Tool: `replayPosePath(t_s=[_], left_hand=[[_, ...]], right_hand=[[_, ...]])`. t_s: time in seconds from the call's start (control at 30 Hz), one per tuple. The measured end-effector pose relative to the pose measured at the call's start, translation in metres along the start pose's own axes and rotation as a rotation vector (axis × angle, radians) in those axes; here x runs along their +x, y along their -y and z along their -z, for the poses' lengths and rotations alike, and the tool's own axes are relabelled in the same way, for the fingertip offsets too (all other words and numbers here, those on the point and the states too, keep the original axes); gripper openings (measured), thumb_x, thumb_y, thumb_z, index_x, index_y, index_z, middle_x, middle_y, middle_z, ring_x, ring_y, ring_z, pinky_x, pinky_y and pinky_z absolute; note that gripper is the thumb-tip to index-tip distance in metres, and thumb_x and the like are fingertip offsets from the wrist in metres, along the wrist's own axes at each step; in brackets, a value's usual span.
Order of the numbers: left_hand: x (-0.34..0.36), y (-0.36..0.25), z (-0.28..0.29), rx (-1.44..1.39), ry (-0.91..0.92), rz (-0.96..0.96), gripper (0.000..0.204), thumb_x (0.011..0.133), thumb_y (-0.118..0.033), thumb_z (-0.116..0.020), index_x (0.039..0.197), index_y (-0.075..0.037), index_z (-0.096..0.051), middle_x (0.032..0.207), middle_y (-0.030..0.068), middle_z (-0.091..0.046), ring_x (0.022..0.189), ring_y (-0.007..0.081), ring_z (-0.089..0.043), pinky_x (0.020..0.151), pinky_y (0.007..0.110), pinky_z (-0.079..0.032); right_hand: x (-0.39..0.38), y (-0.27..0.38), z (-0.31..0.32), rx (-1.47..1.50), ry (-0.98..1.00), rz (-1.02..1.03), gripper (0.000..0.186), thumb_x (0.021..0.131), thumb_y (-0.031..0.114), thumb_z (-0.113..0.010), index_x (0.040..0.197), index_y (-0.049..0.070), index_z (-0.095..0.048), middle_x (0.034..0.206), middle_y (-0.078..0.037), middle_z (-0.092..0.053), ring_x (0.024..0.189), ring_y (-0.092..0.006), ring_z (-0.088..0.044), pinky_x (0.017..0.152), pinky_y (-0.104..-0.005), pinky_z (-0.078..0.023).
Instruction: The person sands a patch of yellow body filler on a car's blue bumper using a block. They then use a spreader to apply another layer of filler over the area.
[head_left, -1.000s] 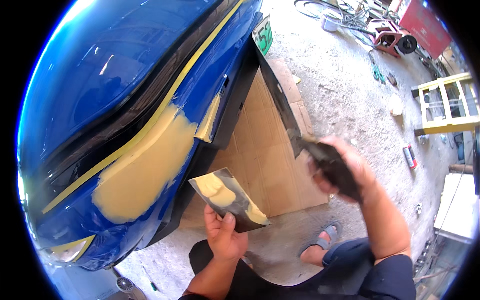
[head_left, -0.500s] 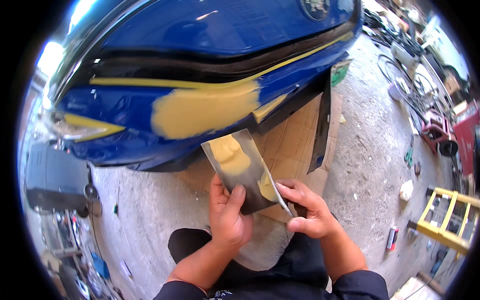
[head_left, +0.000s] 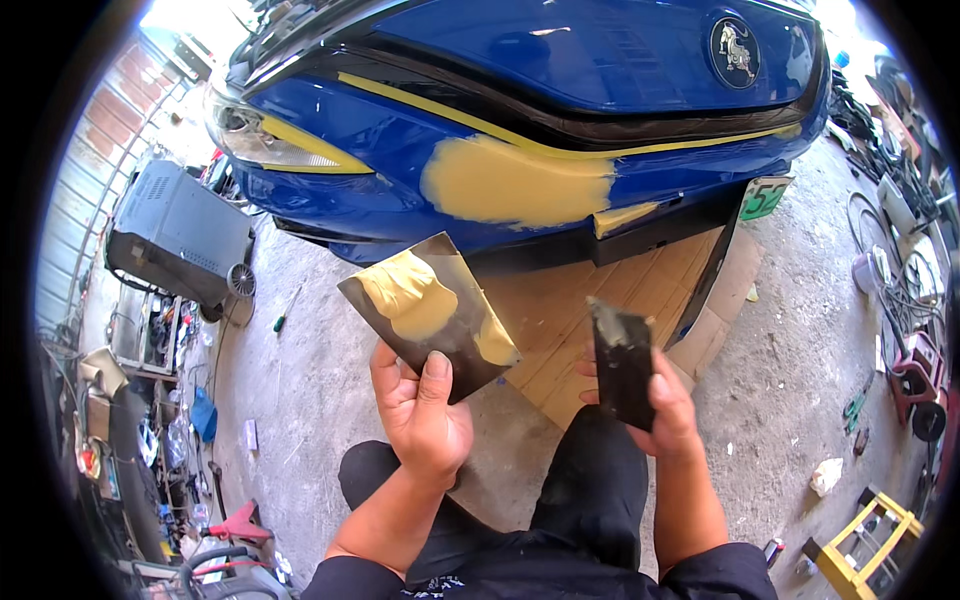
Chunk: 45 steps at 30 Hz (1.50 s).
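Observation:
My left hand (head_left: 422,410) grips a dark metal mixing plate (head_left: 430,315) by its near edge, thumb on top; a blob of yellow body filler (head_left: 410,295) lies on it. A dark flat spreader (head_left: 620,360) stands upright in my right hand (head_left: 655,400), a little to the right of the plate and apart from it. Just beyond both hands is a blue car bumper (head_left: 560,90) with a yellow filler patch (head_left: 515,180) and strips of yellow masking tape (head_left: 440,110).
Cardboard sheets (head_left: 590,320) lie on the concrete floor under the bumper. A dark grey machine with a wheel (head_left: 180,235) stands at the left, with tools and clutter below it. Cables and gear sit at the right, and a yellow stand (head_left: 860,540) at the lower right.
The view has swung left along the bumper. My right hand has come off the plate and now holds the spreader upright beside it. The left hand keeps the plate.

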<state>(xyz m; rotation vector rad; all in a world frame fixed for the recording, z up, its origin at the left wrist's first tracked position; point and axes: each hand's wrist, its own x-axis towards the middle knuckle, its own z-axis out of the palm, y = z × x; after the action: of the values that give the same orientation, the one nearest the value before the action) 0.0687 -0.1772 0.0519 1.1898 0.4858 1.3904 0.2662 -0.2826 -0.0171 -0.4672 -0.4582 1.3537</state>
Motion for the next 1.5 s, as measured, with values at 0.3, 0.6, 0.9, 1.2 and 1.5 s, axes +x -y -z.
replayPosePath(t_s=[0.3,0.6,0.9,1.2,1.5], left_hand=[[-0.014,0.009,0.01,0.114,0.012,0.001,0.042,0.091,0.003,-0.046,0.133,-0.003,-0.039,0.127,0.0119,-0.052,0.116,0.0202,-0.05,0.102,0.039,-0.037],[-0.006,0.049,0.007,0.406,0.113,0.072,0.043,0.093,0.0,-0.044,0.135,0.003,-0.036,0.123,0.0112,-0.053,0.113,0.0169,-0.05,0.1,0.032,-0.036],[-0.005,0.064,0.019,0.775,0.281,-0.07,0.045,0.087,0.006,-0.044,0.132,0.003,-0.043,0.123,0.0167,-0.052,0.108,0.0239,-0.055,0.091,0.031,-0.043],[0.008,0.062,0.016,0.931,0.358,-0.273,0.037,0.083,0.012,-0.044,0.118,0.005,-0.053,0.12,0.0237,-0.053,0.105,0.0359,-0.057,0.088,0.037,-0.046],[0.016,0.057,0.039,1.003,0.381,0.008,0.038,0.088,0.004,-0.049,0.126,0.002,-0.053,0.112,0.0187,-0.06,0.105,0.0274,-0.058,0.088,0.032,-0.045]], right_hand=[[0.007,0.055,-0.027,-1.507,-0.026,0.592,0.031,0.075,-0.007,-0.062,0.105,-0.002,-0.063,0.092,-0.013,-0.062,0.081,-0.0288,-0.064,0.072,-0.032,-0.052],[0.032,0.038,-0.051,-1.941,0.094,1.066,0.035,0.071,0.009,-0.061,0.105,0.002,-0.066,0.102,-0.009,-0.06,0.092,-0.0248,-0.059,0.079,-0.0369,-0.049],[0.039,0.02,-0.057,-2.018,0.04,1.013,0.039,0.069,0.01,-0.061,0.107,-0.001,-0.064,0.104,-0.011,-0.06,0.093,-0.0256,-0.059,0.081,-0.0391,-0.048],[0.05,0.007,-0.059,-2.002,-0.013,0.984,0.039,0.068,0.008,-0.062,0.106,-0.002,-0.064,0.101,-0.012,-0.06,0.092,-0.0268,-0.059,0.079,-0.0392,-0.049],[0.059,0.069,-0.052,-1.897,-0.281,0.824,0.024,0.075,-0.003,-0.062,0.098,-0.001,-0.064,0.085,-0.015,-0.062,0.073,-0.0293,-0.062,0.066,-0.0349,-0.05]])
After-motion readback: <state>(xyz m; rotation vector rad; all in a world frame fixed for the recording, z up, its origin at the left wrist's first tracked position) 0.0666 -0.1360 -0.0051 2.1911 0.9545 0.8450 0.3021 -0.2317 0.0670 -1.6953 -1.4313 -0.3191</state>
